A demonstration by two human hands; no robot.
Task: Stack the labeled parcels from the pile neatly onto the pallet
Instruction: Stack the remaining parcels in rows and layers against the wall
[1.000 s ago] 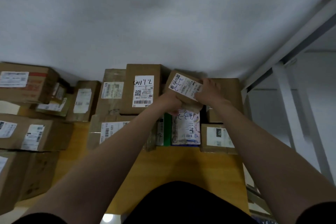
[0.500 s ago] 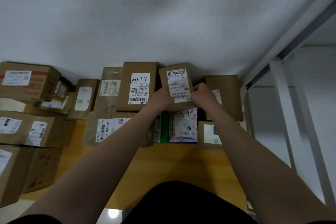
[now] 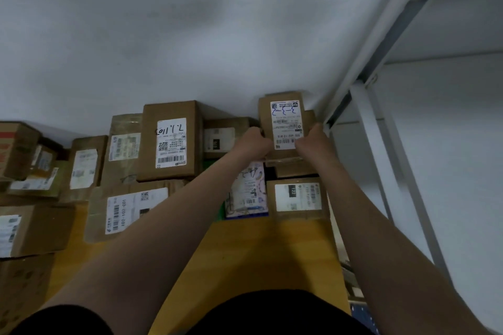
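1. Holding entry: small brown parcel [image 3: 284, 119], white label hand-marked "3-3-2", right of centre in the frame, close against the white wall [image 3: 190, 35]. Its lower end sits over a brown box [image 3: 295, 170]; we cannot tell whether the two touch.
2. Left grip [image 3: 254, 143]: fingers curled round the parcel's lower left edge.
3. Right grip [image 3: 313, 141]: fingers curled round its lower right edge.
4. Tall box [image 3: 171, 141], label marked "7.1.1103", left of the held parcel, centre of the frame.
5. Patterned mailer [image 3: 246, 190] and labelled carton [image 3: 296, 197], side by side below the held parcel.
6. Long carton [image 3: 128, 209], barcode label, lower left of centre.
7. Yellow wooden surface [image 3: 266, 253], carrying the rows, lower centre.
8. White rack frame [image 3: 381, 144], right edge.
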